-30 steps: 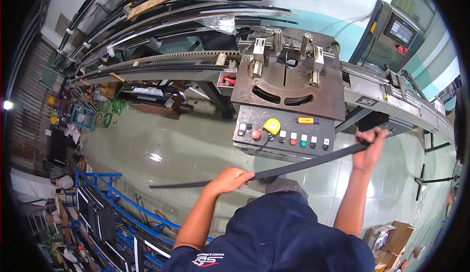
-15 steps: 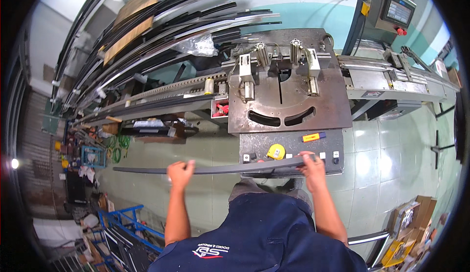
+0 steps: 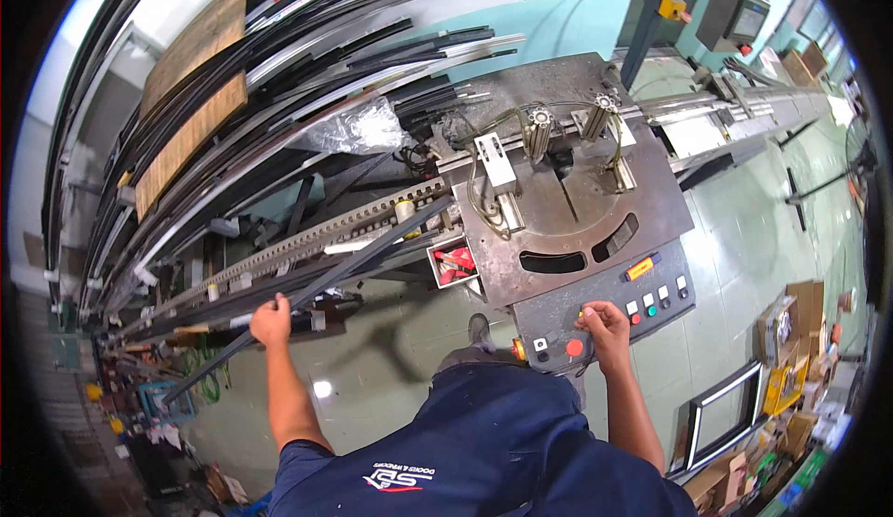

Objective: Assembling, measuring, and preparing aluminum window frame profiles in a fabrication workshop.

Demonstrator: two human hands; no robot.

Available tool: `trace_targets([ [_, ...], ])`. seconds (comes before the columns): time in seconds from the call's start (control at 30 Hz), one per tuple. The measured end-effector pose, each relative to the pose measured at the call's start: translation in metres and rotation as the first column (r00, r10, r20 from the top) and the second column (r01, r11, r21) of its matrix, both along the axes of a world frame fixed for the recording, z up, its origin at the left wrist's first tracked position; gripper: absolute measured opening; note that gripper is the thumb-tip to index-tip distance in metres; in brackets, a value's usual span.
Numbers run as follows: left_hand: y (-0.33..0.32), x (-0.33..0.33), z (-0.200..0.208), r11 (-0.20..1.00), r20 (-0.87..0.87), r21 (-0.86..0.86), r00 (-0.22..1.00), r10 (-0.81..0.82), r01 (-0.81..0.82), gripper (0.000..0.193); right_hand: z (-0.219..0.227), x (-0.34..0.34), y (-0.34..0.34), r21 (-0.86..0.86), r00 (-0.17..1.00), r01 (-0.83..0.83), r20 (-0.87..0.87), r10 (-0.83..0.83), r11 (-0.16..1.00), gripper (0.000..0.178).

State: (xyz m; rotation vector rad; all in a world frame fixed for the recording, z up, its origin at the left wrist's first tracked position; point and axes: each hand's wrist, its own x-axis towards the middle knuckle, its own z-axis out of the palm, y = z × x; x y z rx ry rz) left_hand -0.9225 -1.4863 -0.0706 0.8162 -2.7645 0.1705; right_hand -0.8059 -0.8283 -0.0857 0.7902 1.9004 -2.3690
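My left hand [image 3: 271, 322] is closed around a long dark grey profile bar [image 3: 344, 268]. The bar slants from the floor side at the lower left up to the left edge of the steel machine table [image 3: 493, 270]. Over the black control panel [image 3: 609, 308], my right hand [image 3: 607, 333] has its fingers curled together. A bit of the yellow tape measure [image 3: 581, 313] shows at its fingertips, and the rest is hidden behind the hand. An orange-yellow box-shaped item [image 3: 641, 268] lies on the panel, beyond the right hand.
Push buttons [image 3: 651, 311] and a red knob [image 3: 575, 348] sit on the panel. A box of red items [image 3: 453, 264] stands beside the machine table. Racked profiles [image 3: 307, 98] fill the left. Two clamp cylinders [image 3: 538, 134] rise over the table. A frame [image 3: 721, 415] leans at the lower right.
My right hand has let go of the bar and moved to the tape measure. The bar has swung from level to slanting, its right end now against the machine side. My view has turned.
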Motion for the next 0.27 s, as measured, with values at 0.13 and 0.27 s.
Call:
trace_targets([
  [0.13,0.029,-0.072,-0.027,0.986,0.012,0.132,0.995,-0.102,0.1,0.052,-0.002,-0.002,-0.023,0.136,0.999,-0.03,0.014,0.029,0.99,0.017],
  [0.27,0.075,-0.14,-0.032,0.959,0.203,0.255,0.962,-0.181,0.127,0.058,0.005,-0.002,-0.039,0.219,0.998,0.014,0.058,-0.027,0.976,0.019],
])
